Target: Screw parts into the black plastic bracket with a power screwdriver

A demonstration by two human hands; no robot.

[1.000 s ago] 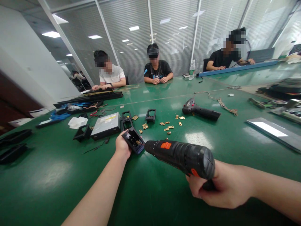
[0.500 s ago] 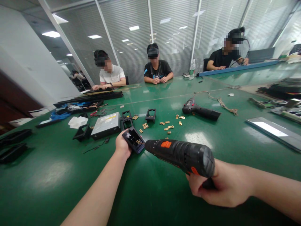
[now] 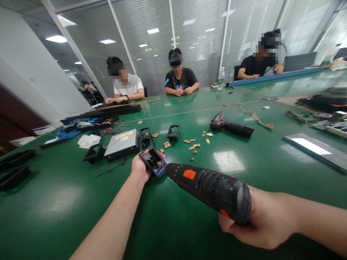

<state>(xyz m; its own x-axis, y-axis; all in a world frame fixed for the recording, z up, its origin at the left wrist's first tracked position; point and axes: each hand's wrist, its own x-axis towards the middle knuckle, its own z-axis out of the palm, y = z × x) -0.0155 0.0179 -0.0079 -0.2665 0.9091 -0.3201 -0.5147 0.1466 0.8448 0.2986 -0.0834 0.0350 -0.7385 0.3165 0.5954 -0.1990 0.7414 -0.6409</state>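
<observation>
Two drills (image 3: 208, 188), one silver box (image 3: 121, 143)

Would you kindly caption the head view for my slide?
Left hand holds a black frame, right hand aims a power driver at it; golden pieces lie beyond.

**Stuff I can't make out from here**

Drill's (image 3: 207, 189) grip is hidden behind its own body and the right hand (image 3: 261, 220). Most of the left hand's (image 3: 139, 168) fingers vanish behind the frame (image 3: 160, 172). Some brass bit (image 3: 158, 164) inside, too tiny to make out. Left forearm (image 3: 108, 216) gets cut off at the bottom, right forearm (image 3: 314, 216) at the right edge. Boards (image 3: 332, 126) and panel (image 3: 318, 150) get chopped off there too, trays (image 3: 13, 177) on the left.
</observation>
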